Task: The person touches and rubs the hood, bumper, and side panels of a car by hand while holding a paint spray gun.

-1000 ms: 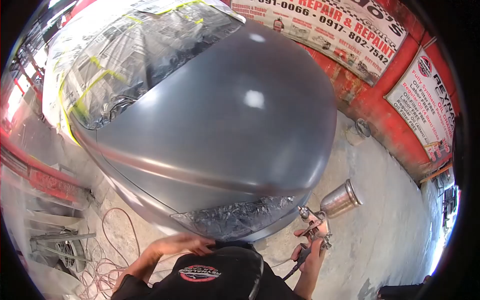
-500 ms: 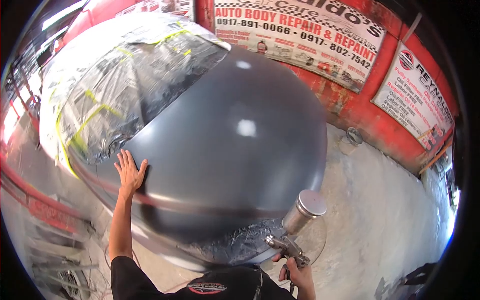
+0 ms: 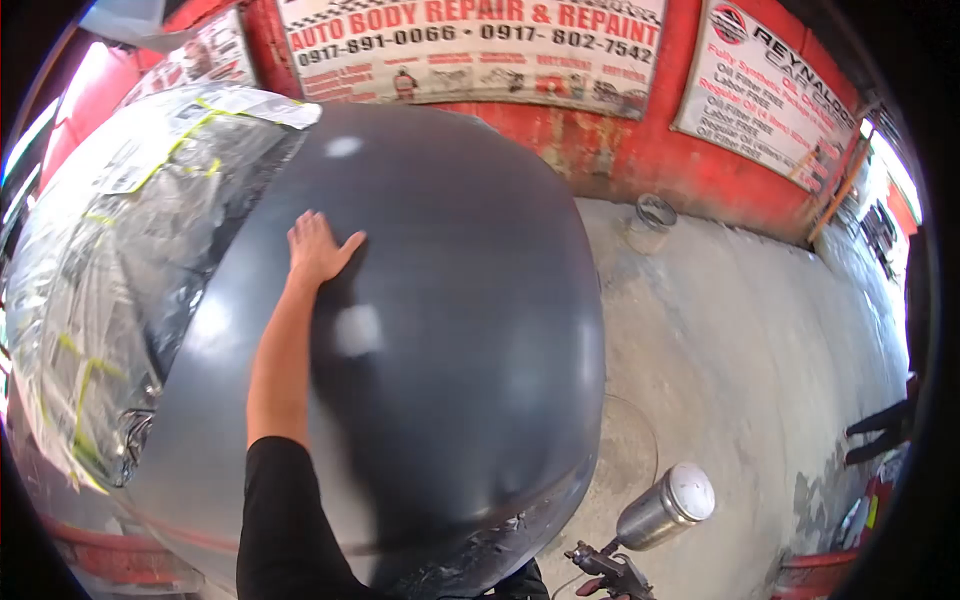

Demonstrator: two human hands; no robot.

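Note:
My left hand lies over the dark grey car hood, palm down, thumb spread away from the fingers. It is in the upper left part of the hood, and I cannot tell whether it presses or just hovers. A spray gun with a metal paint cup is at the bottom edge of the view, to the right of the hood's front. My right hand is around the gun's handle; most of the hand is cut off by the frame.
Plastic masking sheet with yellow-green tape covers the windshield area. A bucket stands on the concrete floor near the red wall. A thin hose curves across the floor. Part of another person shows at the far right.
My left hand has moved from the hood's near left edge, by the masking, farther across the hood. The view has shifted; the spray gun now appears lower and farther right.

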